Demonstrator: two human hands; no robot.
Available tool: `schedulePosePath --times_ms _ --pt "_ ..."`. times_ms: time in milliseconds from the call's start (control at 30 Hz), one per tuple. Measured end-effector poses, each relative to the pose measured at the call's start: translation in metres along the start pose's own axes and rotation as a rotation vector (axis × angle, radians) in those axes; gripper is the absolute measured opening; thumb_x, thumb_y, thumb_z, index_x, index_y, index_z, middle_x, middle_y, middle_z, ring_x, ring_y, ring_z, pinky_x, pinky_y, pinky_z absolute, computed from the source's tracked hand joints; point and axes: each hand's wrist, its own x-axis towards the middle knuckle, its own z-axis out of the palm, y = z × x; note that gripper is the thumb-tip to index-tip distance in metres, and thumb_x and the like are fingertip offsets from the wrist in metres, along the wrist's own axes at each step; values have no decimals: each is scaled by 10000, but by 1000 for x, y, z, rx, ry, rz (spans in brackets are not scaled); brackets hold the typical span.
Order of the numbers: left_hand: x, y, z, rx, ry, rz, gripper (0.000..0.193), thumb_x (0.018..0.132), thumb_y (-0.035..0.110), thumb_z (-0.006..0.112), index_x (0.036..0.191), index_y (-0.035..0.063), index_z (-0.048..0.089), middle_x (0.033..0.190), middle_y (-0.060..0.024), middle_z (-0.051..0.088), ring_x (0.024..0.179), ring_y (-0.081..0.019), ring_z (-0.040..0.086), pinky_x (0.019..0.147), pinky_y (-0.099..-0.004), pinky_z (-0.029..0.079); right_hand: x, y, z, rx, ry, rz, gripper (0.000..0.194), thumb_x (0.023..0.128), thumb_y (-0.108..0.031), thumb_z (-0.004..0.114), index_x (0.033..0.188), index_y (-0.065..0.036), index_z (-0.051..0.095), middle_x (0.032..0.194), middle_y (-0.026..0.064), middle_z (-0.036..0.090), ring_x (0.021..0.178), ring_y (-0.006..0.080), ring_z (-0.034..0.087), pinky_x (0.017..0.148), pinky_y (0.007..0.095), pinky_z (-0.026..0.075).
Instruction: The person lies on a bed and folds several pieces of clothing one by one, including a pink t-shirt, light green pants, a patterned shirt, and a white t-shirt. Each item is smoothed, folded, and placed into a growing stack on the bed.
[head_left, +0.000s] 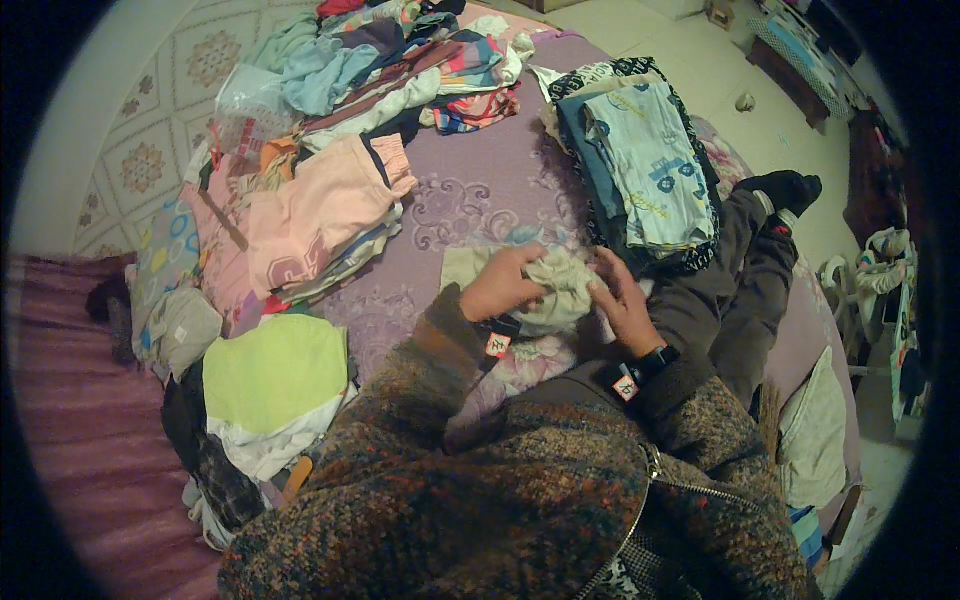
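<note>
A cream cloth garment (562, 289), gathered and crumpled in its middle, lies on the purple patterned bedspread (480, 180) in front of me. My left hand (502, 285) grips it from the left, thumb and fingers on the bunched fabric. On the opposite side my right hand (626, 304) pinches its gathered edge. A flat part of the garment reaches out to the left beyond my left hand. Just past my right hand lies a stack of folded clothes, topped by a light blue garment with a car print (652, 165).
Pink folded trousers (315, 217) top a pile at the left. Nearer me is a lime-and-white garment (277, 375). A loose heap of clothes (337, 67) lies at the far side, beside a clear plastic bag (251, 105). My outstretched legs (742, 277) occupy the right.
</note>
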Motion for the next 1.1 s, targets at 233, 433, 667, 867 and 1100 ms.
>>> schedulePosePath --times_ms 233,433,667,867,1100 --pt "-11 42 -38 -335 291 308 312 729 -69 552 1035 -13 534 845 -54 601 590 -122 580 524 -230 483 -2 36 -15 -73 -60 255 474 878 -156 524 1301 -62 332 1115 74 521 937 138 526 707 248 449" --pt "-27 56 -54 -340 498 413 295 753 -63 564 1041 -6 536 876 -52 603 617 -133 593 536 -235 497 -3 42 -15 43 -72 355 485 865 -129 534 1303 -63 334 1092 70 521 910 132 537 707 252 458" --pt "-42 62 -74 -369 491 423 266 765 -52 567 1023 -11 520 850 -59 607 599 -131 591 542 -236 494 -3 35 -14 17 -113 344 473 869 -131 521 1295 -41 339 1089 70 525 918 141 542 709 250 454" --pt "-23 78 -70 -404 584 578 248 778 4 586 1019 7 531 853 -77 611 608 -161 608 507 -266 498 -5 36 -16 12 -105 381 461 871 -136 517 1290 -44 348 1126 76 521 932 141 544 708 253 450" --pt "-75 45 -220 -638 1115 789 356 822 101 566 1150 76 431 887 -127 584 643 -255 609 543 -366 529 -2 42 -15 -32 -117 416 450 869 -135 522 1282 -61 360 1102 70 523 918 141 549 704 253 449"
